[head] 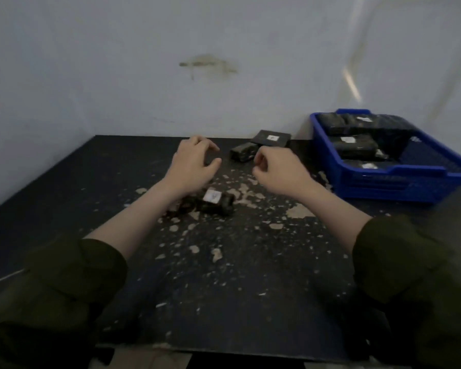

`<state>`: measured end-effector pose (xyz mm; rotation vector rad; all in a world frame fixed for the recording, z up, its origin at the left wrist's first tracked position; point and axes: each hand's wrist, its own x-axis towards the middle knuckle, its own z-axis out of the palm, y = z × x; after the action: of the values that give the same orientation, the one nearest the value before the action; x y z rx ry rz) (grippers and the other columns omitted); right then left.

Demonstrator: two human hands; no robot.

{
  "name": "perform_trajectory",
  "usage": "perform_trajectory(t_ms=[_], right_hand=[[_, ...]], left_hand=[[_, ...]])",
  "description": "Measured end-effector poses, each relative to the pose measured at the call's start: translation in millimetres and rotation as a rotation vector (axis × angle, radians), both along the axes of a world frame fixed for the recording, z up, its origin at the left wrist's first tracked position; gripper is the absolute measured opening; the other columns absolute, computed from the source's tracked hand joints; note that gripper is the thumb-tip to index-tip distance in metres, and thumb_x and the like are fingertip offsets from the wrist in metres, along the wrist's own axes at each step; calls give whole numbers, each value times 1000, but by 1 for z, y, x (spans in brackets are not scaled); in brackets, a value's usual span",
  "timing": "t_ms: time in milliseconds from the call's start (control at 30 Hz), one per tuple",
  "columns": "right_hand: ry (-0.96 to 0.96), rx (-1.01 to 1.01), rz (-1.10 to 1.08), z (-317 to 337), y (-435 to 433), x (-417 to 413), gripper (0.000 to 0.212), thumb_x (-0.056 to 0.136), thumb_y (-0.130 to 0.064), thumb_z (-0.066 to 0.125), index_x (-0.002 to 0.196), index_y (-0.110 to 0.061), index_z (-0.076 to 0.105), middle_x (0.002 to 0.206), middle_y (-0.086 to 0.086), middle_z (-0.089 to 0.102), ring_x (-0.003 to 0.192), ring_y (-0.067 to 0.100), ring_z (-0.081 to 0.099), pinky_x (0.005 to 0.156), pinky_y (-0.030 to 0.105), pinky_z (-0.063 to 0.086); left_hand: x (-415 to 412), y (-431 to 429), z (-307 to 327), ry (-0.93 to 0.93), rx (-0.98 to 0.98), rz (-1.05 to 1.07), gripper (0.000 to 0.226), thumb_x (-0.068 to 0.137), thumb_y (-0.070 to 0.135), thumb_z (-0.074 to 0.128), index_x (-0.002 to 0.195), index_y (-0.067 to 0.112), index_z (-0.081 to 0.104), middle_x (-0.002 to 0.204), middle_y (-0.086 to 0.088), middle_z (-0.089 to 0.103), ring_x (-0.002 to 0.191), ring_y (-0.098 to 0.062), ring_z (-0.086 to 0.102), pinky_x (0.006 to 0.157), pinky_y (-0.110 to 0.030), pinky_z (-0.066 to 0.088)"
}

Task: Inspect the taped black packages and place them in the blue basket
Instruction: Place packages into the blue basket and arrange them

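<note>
Three taped black packages lie on the dark table [64, 182]. One with a white label [216, 201] is near the middle, just under my left wrist. A second package [244, 153] sits farther back between my hands. A flat third one with a white label [272, 138] leans near the wall. My left hand [194, 163] hovers with its fingers loosely curled and holds nothing. My right hand [276, 169] hovers to the right of the second package, its fingers curled and nothing seen in it. The blue basket [383, 182] at the right holds several black packages.
The tabletop is worn, with many pale chipped patches around the middle. A white wall rises directly behind the table. The table's front edge runs along the bottom of the view. Dark green sleeves cover both forearms.
</note>
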<state>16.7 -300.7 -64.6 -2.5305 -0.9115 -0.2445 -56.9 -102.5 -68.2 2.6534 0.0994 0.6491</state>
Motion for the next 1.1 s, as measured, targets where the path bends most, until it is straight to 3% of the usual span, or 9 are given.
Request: perform_trajectory(t_ms=[167, 267, 400, 567, 700, 833, 933, 1033, 1100], right_hand=[[94, -288, 105, -31, 59, -26, 68, 85, -62, 62, 133, -15, 54, 128, 9, 57, 117, 28, 57, 91, 38, 49], [113, -365, 88, -50, 72, -30, 76, 85, -60, 65, 141, -13, 46, 138, 12, 52, 124, 32, 52, 99, 42, 48], [143, -162, 78, -55, 68, -32, 59, 82, -46, 76, 129, -15, 59, 124, 8, 63, 112, 26, 59, 82, 33, 46], [170, 174, 88, -45, 41, -42, 49, 74, -36, 86, 115, -17, 65, 107, 0, 64, 98, 16, 56, 78, 30, 44], [161, 409, 16, -45, 23, -45, 44, 72, -29, 88, 107, -18, 65, 103, -2, 65, 94, 11, 57, 78, 26, 47], [218, 463, 1, -48, 13, -38, 48, 69, -30, 90, 108, -17, 65, 103, -2, 66, 94, 12, 60, 76, 25, 51], [418, 466, 52, -49, 8, -32, 43, 77, -24, 84, 113, -16, 61, 109, -3, 63, 97, 11, 60, 78, 24, 52], [673, 658, 45, -55, 6, -28, 22, 90, -18, 71, 108, -11, 60, 100, 4, 65, 85, 17, 63, 70, 34, 56], [739, 751, 36, -57, 5, -26, 23, 93, -16, 67, 114, -10, 58, 95, 9, 66, 78, 16, 64, 68, 35, 57]], left_hand=[[-42, 44, -15, -40, -8, 125, 26, 93, 24, 63, 116, 11, 66, 123, -10, 58, 120, -28, 48, 101, -32, 33], [-58, 48, -26, -73, -49, 129, 21, 92, 20, 63, 111, 11, 66, 116, -8, 60, 112, -25, 52, 93, -28, 35], [-66, 32, -37, -33, -232, 105, 14, 94, 19, 62, 106, 12, 65, 99, 0, 62, 84, -11, 57, 80, -21, 47], [-53, 5, -45, 232, -846, 119, 36, 95, 40, 60, 117, 12, 59, 109, -5, 67, 87, -17, 68, 83, -35, 58], [-40, -17, -41, 317, -1198, -59, 39, 93, 41, 63, 115, 10, 61, 109, -12, 70, 87, -23, 70, 87, -37, 55], [-25, -37, -44, 172, -1271, -53, 32, 89, 23, 71, 113, 3, 63, 103, -13, 70, 85, -20, 69, 71, -25, 55], [-15, -42, -49, 54, -1326, 14, 23, 88, 17, 72, 106, 6, 62, 97, -9, 70, 81, -15, 68, 65, -21, 53], [-9, -39, -57, 31, -1306, 8, 14, 89, 18, 70, 102, 11, 67, 97, -5, 70, 89, -16, 67, 72, -24, 51], [-8, -38, -62, 39, -1274, -41, 11, 90, 19, 69, 101, 15, 69, 98, -2, 69, 94, -16, 65, 78, -27, 50]])
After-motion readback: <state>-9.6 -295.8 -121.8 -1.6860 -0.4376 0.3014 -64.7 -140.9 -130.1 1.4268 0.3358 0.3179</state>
